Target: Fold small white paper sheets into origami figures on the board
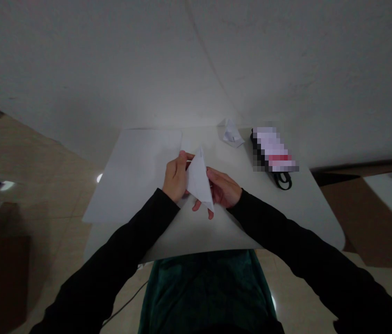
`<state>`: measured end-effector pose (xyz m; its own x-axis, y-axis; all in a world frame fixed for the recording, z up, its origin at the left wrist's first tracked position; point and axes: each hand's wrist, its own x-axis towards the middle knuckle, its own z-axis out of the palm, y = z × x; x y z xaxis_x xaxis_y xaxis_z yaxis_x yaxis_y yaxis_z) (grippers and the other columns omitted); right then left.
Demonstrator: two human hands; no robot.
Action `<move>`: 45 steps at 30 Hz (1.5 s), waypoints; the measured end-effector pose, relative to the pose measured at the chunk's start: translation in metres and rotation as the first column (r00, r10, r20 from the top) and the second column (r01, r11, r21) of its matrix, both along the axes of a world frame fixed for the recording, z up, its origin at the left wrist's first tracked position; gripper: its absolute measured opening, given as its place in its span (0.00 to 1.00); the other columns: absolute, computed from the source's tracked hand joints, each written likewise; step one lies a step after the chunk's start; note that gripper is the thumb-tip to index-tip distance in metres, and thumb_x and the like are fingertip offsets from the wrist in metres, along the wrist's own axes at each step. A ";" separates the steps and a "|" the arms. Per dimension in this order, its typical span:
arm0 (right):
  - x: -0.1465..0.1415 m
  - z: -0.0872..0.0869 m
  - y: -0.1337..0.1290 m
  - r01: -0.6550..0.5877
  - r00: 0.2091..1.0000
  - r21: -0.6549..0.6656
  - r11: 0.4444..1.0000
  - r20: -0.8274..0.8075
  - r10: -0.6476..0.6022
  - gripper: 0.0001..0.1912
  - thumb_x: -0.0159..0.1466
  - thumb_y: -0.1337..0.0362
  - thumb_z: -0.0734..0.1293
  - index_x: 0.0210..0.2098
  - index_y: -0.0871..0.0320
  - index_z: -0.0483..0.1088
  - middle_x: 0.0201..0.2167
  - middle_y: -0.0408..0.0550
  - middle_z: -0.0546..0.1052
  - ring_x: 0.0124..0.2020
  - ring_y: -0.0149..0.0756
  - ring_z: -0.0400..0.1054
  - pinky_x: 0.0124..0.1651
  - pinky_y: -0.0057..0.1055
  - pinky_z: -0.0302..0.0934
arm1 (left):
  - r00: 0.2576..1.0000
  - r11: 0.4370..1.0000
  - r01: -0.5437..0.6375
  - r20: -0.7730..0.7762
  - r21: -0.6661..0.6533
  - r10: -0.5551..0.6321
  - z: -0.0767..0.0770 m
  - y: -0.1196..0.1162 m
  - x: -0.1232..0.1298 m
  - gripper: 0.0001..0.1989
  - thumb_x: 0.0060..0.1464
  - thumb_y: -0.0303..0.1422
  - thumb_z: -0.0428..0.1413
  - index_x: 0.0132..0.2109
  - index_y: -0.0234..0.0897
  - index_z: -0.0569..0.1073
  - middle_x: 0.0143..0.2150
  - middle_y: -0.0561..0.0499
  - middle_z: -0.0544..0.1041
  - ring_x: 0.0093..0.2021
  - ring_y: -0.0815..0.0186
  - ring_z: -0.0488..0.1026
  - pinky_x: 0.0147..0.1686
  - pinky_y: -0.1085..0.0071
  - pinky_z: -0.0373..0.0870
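A folded piece of white paper (199, 180), roughly triangular with its point away from me, is held between my two hands above the table. My left hand (176, 178) grips its left edge, thumb on top near the upper part. On the other side my right hand (224, 188) holds the right edge, its fingers wrapped partly behind the paper. Several fingertips show below the paper's lower edge. A folded white paper shape (232, 133) stands near the wall, beyond my right hand.
Large white sheets (131, 174) lie on the left of the white table (196, 239). A phone-like object (275, 149), pixelated, with a black strap (283, 181) lies at the right. The wall (147, 69) borders the far edge. Green cloth (203, 292) covers my lap.
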<state>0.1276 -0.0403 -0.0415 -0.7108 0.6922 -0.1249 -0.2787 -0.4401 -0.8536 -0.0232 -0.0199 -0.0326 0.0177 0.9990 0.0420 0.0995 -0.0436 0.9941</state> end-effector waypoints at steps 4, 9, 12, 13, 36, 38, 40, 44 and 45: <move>0.000 -0.005 -0.001 0.048 0.998 0.077 0.996 0.029 -0.051 0.29 0.64 0.54 0.62 0.61 0.52 0.50 0.38 0.50 0.78 0.28 0.37 0.76 0.20 0.28 0.69 | 1.000 1.000 0.005 -0.021 0.002 -0.005 -0.002 -0.001 0.000 0.33 0.60 0.56 0.36 0.36 0.34 0.74 0.18 0.52 0.70 0.12 0.72 0.61 0.10 0.75 0.51; -0.001 -0.010 -0.006 0.189 0.897 0.463 0.866 0.278 -0.345 0.21 0.59 0.59 0.65 0.51 0.57 0.63 0.22 0.40 0.75 0.17 0.31 0.70 0.17 0.23 0.64 | 0.967 0.971 -0.020 -0.242 0.240 0.079 -0.004 -0.001 -0.005 0.28 0.64 0.48 0.38 0.36 0.35 0.75 0.28 0.48 0.74 0.29 0.67 0.71 0.29 0.72 0.67; 0.001 -0.010 -0.008 0.241 0.700 0.715 0.656 0.340 -0.628 0.11 0.60 0.63 0.62 0.42 0.57 0.68 0.17 0.37 0.71 0.13 0.27 0.65 0.17 0.22 0.60 | 0.952 0.935 0.114 -0.305 0.335 -0.007 -0.003 -0.003 -0.005 0.20 0.63 0.44 0.43 0.48 0.36 0.71 0.46 0.44 0.75 0.45 0.63 0.72 0.45 0.65 0.69; 0.002 -0.010 -0.008 0.236 0.644 0.776 0.585 0.326 -0.692 0.09 0.60 0.64 0.62 0.40 0.57 0.68 0.16 0.36 0.71 0.13 0.27 0.65 0.18 0.22 0.59 | 0.950 0.925 0.168 -0.306 0.340 -0.060 -0.003 -0.005 -0.004 0.20 0.61 0.44 0.47 0.54 0.37 0.67 0.53 0.42 0.71 0.51 0.60 0.70 0.49 0.62 0.68; 0.005 -0.011 -0.009 0.361 0.568 0.902 0.236 -0.012 -0.823 0.11 0.64 0.70 0.60 0.43 0.52 0.67 0.32 0.39 0.77 0.21 0.25 0.73 0.21 0.20 0.68 | 0.887 0.997 -0.083 0.456 0.007 0.070 -0.002 -0.016 0.020 0.24 0.48 0.35 0.61 0.52 0.41 0.65 0.41 0.46 0.79 0.40 0.59 0.78 0.35 0.66 0.75; 0.003 -0.012 -0.009 0.483 0.613 0.805 0.343 -0.032 -0.789 0.08 0.65 0.67 0.60 0.41 0.51 0.67 0.31 0.38 0.75 0.22 0.26 0.74 0.21 0.20 0.68 | 0.891 0.993 -0.117 0.441 -0.012 0.110 -0.002 -0.013 0.018 0.21 0.47 0.37 0.62 0.48 0.40 0.67 0.35 0.48 0.79 0.33 0.61 0.78 0.30 0.70 0.74; 0.000 -0.011 -0.007 0.581 0.642 0.684 0.442 -0.050 -0.765 0.05 0.65 0.64 0.61 0.40 0.52 0.67 0.30 0.38 0.73 0.23 0.26 0.74 0.21 0.22 0.71 | 0.897 0.991 -0.127 0.421 -0.046 0.134 -0.002 -0.010 0.015 0.18 0.46 0.36 0.63 0.44 0.39 0.68 0.31 0.51 0.78 0.28 0.64 0.77 0.24 0.74 0.71; -0.002 -0.008 -0.002 0.662 0.669 0.485 0.571 -0.040 -0.742 0.06 0.63 0.60 0.62 0.39 0.53 0.64 0.29 0.38 0.72 0.24 0.26 0.72 0.23 0.27 0.74 | 0.904 0.983 -0.012 0.418 -0.184 0.089 -0.004 -0.006 0.011 0.18 0.45 0.32 0.62 0.45 0.38 0.68 0.32 0.51 0.77 0.27 0.66 0.75 0.22 0.75 0.70; -0.002 -0.007 0.000 0.666 0.672 0.457 0.589 -0.025 -0.740 0.06 0.63 0.59 0.63 0.38 0.53 0.63 0.28 0.38 0.73 0.24 0.26 0.72 0.23 0.27 0.74 | 0.902 0.975 0.024 0.426 -0.221 0.075 -0.005 -0.006 0.010 0.18 0.46 0.32 0.61 0.46 0.38 0.68 0.34 0.51 0.77 0.28 0.66 0.75 0.23 0.73 0.72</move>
<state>0.1258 -0.0403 -0.0483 0.0238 0.9744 0.2235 -0.2040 0.2236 -0.9531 -0.0131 -0.0254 -0.0373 0.0213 0.9841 -0.1762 -0.3402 0.1729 0.9243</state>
